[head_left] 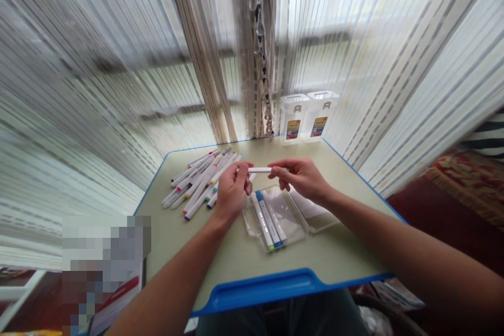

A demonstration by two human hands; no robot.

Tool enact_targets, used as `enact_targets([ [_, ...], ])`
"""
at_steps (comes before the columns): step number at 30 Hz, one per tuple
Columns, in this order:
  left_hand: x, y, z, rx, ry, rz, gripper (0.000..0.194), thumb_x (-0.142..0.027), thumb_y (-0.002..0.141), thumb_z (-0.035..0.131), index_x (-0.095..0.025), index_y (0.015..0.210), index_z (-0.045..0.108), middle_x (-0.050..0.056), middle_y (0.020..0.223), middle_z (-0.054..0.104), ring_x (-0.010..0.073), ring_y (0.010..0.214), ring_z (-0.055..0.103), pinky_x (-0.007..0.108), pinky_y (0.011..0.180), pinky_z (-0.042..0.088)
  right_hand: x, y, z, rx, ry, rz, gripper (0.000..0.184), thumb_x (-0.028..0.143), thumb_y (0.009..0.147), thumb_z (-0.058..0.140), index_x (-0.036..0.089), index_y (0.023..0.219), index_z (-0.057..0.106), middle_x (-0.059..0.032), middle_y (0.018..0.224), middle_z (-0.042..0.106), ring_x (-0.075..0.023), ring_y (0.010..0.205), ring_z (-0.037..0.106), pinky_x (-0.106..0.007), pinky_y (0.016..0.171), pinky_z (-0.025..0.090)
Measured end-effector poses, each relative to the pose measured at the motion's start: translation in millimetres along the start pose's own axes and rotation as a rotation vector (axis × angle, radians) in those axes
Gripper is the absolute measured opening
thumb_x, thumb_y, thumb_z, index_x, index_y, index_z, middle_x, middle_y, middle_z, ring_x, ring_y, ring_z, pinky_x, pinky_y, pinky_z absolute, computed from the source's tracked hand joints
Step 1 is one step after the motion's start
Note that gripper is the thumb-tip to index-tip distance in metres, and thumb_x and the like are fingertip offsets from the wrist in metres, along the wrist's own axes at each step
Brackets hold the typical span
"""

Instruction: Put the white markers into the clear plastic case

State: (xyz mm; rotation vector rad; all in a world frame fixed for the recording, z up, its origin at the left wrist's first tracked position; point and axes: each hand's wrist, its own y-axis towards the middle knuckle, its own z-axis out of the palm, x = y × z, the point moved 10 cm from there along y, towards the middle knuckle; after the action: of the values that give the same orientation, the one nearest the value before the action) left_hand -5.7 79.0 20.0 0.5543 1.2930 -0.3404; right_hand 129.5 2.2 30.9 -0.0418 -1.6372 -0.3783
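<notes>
A white marker [260,170] lies level between my two hands, above the back edge of an opened clear plastic case [293,220]. The fingers of my left hand [235,184] are closed on its left end. Its right end is pinched by my right hand [299,174]. Inside the case, several markers [268,220] lie side by side at the left, with blue and green ends showing. The case's lid [315,210] is folded out to the right, partly under my right hand. Left of my left hand lies a loose pile of white markers [200,181] with coloured ends.
Two clear handled boxes [309,118] with labels stand at the table's back right corner. The table [334,252] has a blue rim and a front pen groove [263,286]. String curtains [118,63] hang close behind and beside it. A blurred-out object stands at the left.
</notes>
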Motion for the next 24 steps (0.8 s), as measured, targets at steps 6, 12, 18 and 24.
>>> enact_targets([
  [6, -4.8, -3.0, 6.7, 0.067, 0.007, 0.022, 0.035, -0.046, 0.082, 0.063, -0.014, 0.098, 0.063, -0.001, 0.064, 0.058, 0.0069, 0.044, 0.049, 0.02, 0.042, 0.037, -7.6, 1.7, -6.3, -0.038, 0.079, 0.055, 0.039, 0.044, 0.073, 0.075, 0.011, 0.092, 0.073, -0.0054, 0.07, 0.069, -0.0089, 0.046, 0.054, -0.023, 0.042, 0.041],
  [12, -6.3, -6.1, 13.1, 0.139, -0.154, -0.006, 0.037, -0.04, 0.084, 0.058, -0.011, 0.106, 0.064, 0.005, 0.074, 0.063, 0.0089, 0.049, 0.052, 0.023, 0.046, 0.04, -13.9, 4.1, -6.9, -0.04, 0.302, 0.102, 0.033, 0.042, 0.073, 0.076, 0.012, 0.085, 0.07, -0.0029, 0.066, 0.065, -0.0078, 0.046, 0.049, -0.022, 0.042, 0.039],
  [18, -6.9, -5.2, 10.9, 0.133, -0.116, 0.011, 0.037, -0.035, 0.084, 0.058, -0.008, 0.108, 0.065, 0.006, 0.075, 0.065, 0.0088, 0.049, 0.052, 0.024, 0.047, 0.04, -14.9, 3.7, -5.9, -0.03, 0.34, 0.108, 0.028, 0.037, 0.073, 0.077, 0.012, 0.085, 0.071, -0.0036, 0.067, 0.066, -0.0075, 0.047, 0.049, -0.022, 0.043, 0.038],
  [24, -3.6, -6.5, 14.4, 0.191, -0.243, -0.029, 0.034, -0.031, 0.084, 0.058, -0.01, 0.11, 0.067, 0.007, 0.077, 0.066, 0.0098, 0.051, 0.055, 0.024, 0.049, 0.041, -15.2, 3.2, -5.2, -0.023, 0.375, 0.122, 0.027, 0.034, 0.072, 0.078, 0.013, 0.087, 0.072, -0.0039, 0.068, 0.067, -0.0079, 0.048, 0.05, -0.022, 0.043, 0.038],
])
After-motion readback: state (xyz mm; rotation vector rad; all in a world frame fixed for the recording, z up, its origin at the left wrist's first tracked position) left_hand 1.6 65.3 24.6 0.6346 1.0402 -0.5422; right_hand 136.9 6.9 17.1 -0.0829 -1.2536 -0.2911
